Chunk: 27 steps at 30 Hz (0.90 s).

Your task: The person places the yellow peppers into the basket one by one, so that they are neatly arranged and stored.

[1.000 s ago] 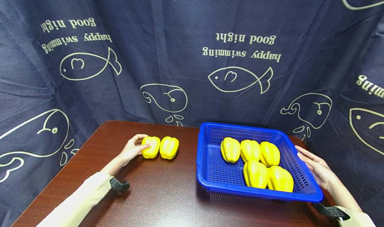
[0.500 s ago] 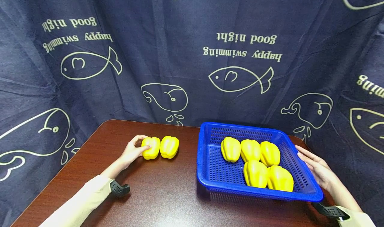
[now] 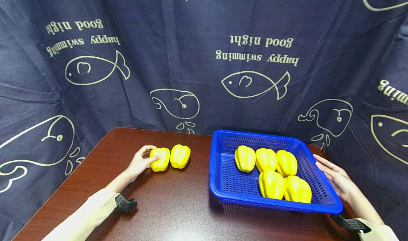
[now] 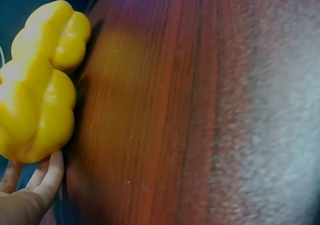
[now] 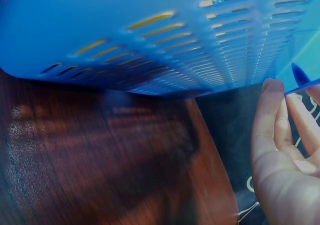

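Observation:
My left hand (image 3: 140, 162) holds a yellow bell pepper (image 3: 160, 159) at the left of the table, thumb on the near side and fingers behind. A second yellow bell pepper (image 3: 180, 156) lies just to its right. The left wrist view shows the held pepper (image 4: 37, 115) with fingertips against its end. On the right, my right hand (image 3: 339, 179) grips the right rim of a blue plastic basket (image 3: 274, 204). In the right wrist view its fingers (image 5: 270, 105) lie on both sides of the rim. Several yellow bell peppers (image 3: 271, 184) lie in the basket.
The brown wooden table (image 3: 172, 205) carries everything. A dark blue curtain (image 3: 197, 57) with fish and whale drawings hangs right behind its far edge and at both sides. The basket's perforated wall (image 5: 150, 45) rises beside the right hand.
My left hand has drawn the held bell pepper slightly toward me, and it now sits a little nearer than the pepper beside it. The right hand and basket stay in place.

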Tool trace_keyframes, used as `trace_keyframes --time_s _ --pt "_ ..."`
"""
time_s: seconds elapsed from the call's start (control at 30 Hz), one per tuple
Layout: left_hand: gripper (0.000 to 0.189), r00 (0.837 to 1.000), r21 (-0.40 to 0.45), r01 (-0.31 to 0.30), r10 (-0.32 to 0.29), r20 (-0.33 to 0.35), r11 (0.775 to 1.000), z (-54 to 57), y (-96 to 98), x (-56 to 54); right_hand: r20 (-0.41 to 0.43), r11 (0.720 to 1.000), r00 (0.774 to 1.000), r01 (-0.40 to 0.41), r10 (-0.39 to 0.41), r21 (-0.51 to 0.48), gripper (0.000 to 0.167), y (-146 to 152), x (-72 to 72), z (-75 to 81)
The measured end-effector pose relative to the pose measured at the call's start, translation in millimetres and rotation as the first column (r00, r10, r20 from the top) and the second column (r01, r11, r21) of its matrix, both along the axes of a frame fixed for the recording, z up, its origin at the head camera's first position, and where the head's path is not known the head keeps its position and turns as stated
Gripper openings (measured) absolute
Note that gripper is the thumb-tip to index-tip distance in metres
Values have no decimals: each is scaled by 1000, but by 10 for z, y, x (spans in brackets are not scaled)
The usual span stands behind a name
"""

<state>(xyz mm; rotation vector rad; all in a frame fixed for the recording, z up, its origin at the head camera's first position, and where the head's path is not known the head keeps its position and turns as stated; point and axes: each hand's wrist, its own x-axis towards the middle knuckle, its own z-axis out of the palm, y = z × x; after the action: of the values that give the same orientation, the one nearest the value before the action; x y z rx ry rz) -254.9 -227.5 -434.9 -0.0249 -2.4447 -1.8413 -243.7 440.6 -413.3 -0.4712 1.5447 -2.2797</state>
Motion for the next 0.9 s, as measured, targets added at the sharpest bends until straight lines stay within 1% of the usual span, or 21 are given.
trace_keyframes --time_s 0.23,0.4,0.57,0.67,0.8,0.9 --pt "50 1000 65 -18 17 19 998 -33 7 73 -6 1000 1000 -17 17 -10 51 0 -13 -7" --pt "50 1000 95 -6 5 16 995 14 44 159 -1 1000 1000 -5 5 0 50 -1 -11 0" --pt "50 999 80 -26 24 25 996 91 109 295 8 1000 1000 -3 3 -4 50 -8 -5 5" --pt "50 999 59 -48 46 27 997 124 167 380 9 1000 1000 -15 15 -9 50 -8 -2 6" --pt "49 996 44 -88 88 3 995 163 265 482 8 999 999 -36 37 -16 51 -7 -3 12" --pt "48 994 55 -108 109 -13 993 198 345 548 8 999 999 -40 40 -10 50 -9 -5 17"
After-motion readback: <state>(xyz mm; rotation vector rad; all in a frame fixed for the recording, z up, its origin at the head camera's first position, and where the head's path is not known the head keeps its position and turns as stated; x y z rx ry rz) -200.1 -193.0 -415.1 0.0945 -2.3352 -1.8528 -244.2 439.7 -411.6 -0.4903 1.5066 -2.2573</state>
